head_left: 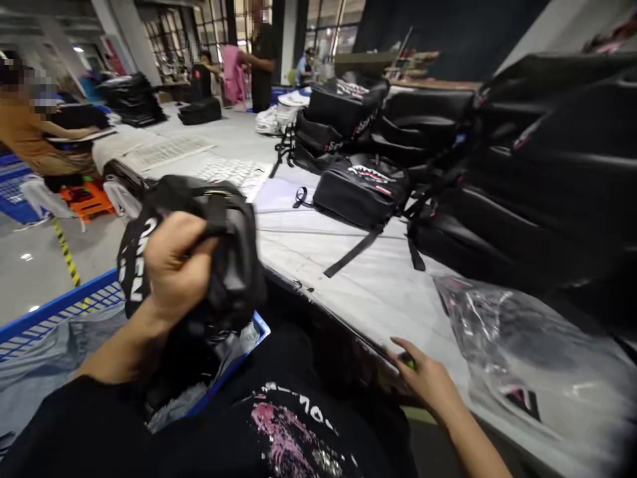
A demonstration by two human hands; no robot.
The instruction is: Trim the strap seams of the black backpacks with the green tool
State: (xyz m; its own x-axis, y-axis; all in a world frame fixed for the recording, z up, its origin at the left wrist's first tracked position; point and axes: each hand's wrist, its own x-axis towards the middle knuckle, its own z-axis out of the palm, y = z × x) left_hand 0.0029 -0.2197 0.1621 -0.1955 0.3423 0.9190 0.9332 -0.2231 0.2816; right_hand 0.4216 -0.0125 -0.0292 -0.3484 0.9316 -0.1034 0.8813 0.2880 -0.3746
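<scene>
My left hand (175,265) is closed round the strap or top handle of a black backpack (236,259) with white lettering on its side. The bag hangs above a blue crate, somewhat blurred. My right hand (428,378) is at the table's front edge, index finger stretched out, with a small green-and-black object (408,360) in its grip; its kind cannot be made out. On the white table (348,299) in front of me lies another black backpack (365,189) with a shark-mouth print, its straps trailing toward me.
Black backpacks (542,179) are piled high on the right. A clear plastic bag (527,352) lies before them. The blue crate (60,305) at lower left holds light-blue fabric or plastic. Behind stand an orange stool (92,199), a stack of black bags (132,99) and several people.
</scene>
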